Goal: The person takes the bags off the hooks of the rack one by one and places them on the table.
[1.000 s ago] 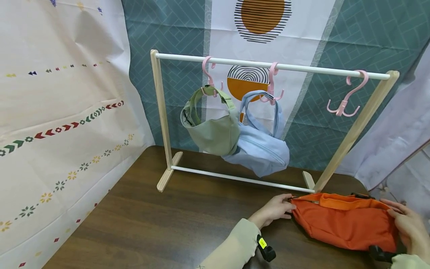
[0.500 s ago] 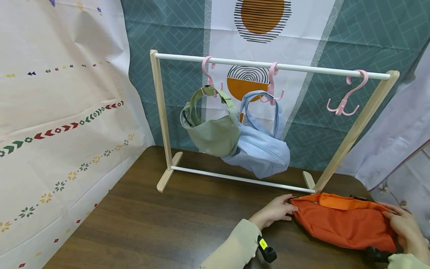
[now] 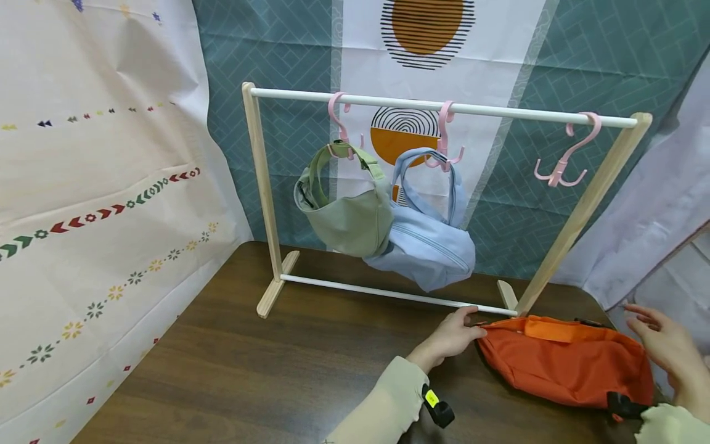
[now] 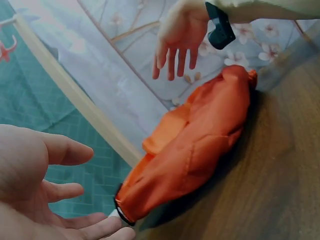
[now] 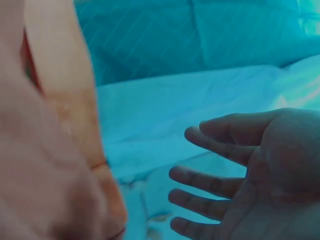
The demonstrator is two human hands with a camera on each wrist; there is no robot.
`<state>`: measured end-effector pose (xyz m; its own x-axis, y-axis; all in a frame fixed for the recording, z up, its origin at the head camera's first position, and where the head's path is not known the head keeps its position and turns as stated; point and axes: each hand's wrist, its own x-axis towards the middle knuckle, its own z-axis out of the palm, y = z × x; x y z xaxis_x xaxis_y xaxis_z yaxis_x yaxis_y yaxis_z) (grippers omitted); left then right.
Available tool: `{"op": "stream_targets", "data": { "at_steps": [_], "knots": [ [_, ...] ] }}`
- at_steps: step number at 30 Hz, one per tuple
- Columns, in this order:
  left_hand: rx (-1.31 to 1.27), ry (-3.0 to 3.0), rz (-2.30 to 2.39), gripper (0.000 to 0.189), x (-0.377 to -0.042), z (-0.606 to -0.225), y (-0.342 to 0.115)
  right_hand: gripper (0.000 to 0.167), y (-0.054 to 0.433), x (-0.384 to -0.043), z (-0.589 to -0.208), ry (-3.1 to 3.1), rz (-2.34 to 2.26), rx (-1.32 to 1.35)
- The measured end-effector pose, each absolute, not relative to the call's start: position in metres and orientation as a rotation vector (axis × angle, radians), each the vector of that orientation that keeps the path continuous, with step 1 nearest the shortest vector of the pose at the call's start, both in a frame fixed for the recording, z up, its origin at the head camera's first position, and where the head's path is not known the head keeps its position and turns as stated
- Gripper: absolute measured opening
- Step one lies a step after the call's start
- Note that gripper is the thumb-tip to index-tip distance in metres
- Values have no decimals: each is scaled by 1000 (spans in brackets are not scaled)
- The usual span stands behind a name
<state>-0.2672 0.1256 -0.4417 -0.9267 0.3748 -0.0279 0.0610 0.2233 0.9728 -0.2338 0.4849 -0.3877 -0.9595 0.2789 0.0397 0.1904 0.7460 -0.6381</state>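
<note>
An orange-red waist bag (image 3: 566,364) with a lighter orange strap (image 3: 560,331) lies on the table at the right of the head view. My left hand (image 3: 452,336) is at the bag's left end, its fingers spread and fingertips right at the corner. In the left wrist view the thumb and fingers of that left hand (image 4: 45,185) stand apart, the lower fingertips beside the bag's dark-edged end. My right hand (image 3: 665,342) is raised off the bag's right end. Its fingers extend loosely with nothing between them, as the right hand (image 5: 250,170) shows in its wrist view.
Behind the bag stands a wooden rack with a white top rail (image 3: 399,105). Pink hooks carry a green bag (image 3: 355,222) and a light blue bag (image 3: 432,246); a third pink hook (image 3: 560,166) at right carries nothing. Patterned cloths (image 3: 111,216) surround the brown table (image 3: 249,376).
My right hand has let go of the bag's right end and moved up and away from it. My left hand's fingers have loosened at the left end. The view has shifted slightly.
</note>
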Motion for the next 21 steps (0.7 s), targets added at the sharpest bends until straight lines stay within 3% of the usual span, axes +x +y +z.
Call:
{"op": "stream_targets", "data": {
  "at_steps": [11, 21],
  "knots": [
    [515, 2062, 1951, 28, -272, -425, 105, 58, 452, -226, -357, -2774, 981, -100],
    [729, 1848, 1998, 20, -274, -400, 90, 42, 405, -232, -343, -2742, 1027, 275]
  ]
}}
